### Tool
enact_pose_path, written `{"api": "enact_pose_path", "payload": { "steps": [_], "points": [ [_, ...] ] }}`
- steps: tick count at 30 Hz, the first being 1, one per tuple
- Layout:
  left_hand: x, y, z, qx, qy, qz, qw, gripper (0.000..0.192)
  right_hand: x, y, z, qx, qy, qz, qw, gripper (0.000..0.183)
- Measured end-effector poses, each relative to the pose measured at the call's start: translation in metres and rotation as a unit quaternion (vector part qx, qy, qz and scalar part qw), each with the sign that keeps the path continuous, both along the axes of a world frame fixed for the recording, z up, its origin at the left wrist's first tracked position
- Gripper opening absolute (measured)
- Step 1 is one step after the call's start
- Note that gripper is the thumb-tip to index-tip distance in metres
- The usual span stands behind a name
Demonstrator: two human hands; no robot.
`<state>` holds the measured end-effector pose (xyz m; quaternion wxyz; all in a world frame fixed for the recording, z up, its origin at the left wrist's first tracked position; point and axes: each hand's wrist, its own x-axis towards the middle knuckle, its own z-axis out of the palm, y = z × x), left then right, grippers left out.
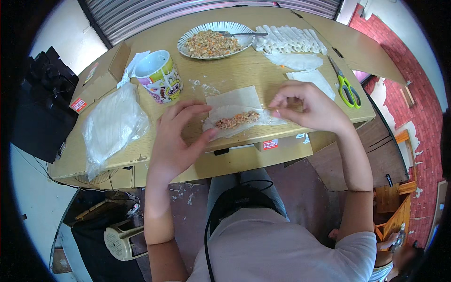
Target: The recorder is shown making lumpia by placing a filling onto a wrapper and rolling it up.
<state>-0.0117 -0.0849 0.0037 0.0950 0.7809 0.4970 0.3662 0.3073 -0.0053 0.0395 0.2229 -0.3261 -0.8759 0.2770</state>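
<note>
A spring roll wrapper (227, 132) lies near the table's front edge, with a strip of minced filling (238, 120) across it. Under its far side is a squarish wrapper sheet (236, 97). My left hand (179, 134) is at the wrapper's left end, fingers spread, its thumb tip by the edge. Over the right end is my right hand (306, 105), fingers curled and thumb apart, holding nothing that I can see. Farther back stands a fluted plate (183, 49) of chopped filling (211, 43), a spoon (246, 34) resting in it. Several rolled spring rolls (290, 38) lie in a row beside the plate.
Left are a cartoon mug (160, 79), a clear plastic bag (114, 123) and a cardboard box (102, 74). Loose wrappers (296, 61) and green-handled scissors (345, 86) lie at right. A plastic stool (121, 239) is below; another person (385, 261) is at lower right.
</note>
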Motion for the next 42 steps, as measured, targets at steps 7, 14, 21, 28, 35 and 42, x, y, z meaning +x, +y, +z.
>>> {"api": "enact_pose_path", "payload": {
  "steps": [7, 14, 21, 28, 35, 42],
  "points": [
    [-0.011, -0.024, 0.003, -0.098, -0.045, 0.061, 0.992, 0.029, -0.007, -0.019, 0.002, -0.088, -0.07, -0.108, 0.988, 0.016],
    [-0.013, -0.02, 0.001, -0.143, -0.037, 0.037, 0.988, 0.024, -0.01, -0.013, -0.009, -0.157, 0.052, -0.078, 0.983, 0.017],
    [-0.004, -0.016, 0.001, -0.148, -0.077, 0.033, 0.985, 0.017, -0.037, -0.021, -0.006, 0.001, 0.119, -0.057, 0.991, 0.017],
    [0.021, -0.012, -0.002, -0.161, -0.203, 0.076, 0.963, 0.014, -0.059, -0.024, -0.017, 0.061, 0.105, -0.056, 0.991, 0.019],
    [0.035, -0.013, -0.013, 0.033, -0.164, 0.068, 0.984, 0.022, -0.048, -0.024, -0.027, 0.164, 0.082, -0.006, 0.983, 0.02],
    [0.04, -0.009, -0.018, 0.074, -0.064, 0.085, 0.992, 0.022, -0.047, -0.017, -0.043, 0.236, 0.142, -0.006, 0.961, 0.013]
  ]
}}
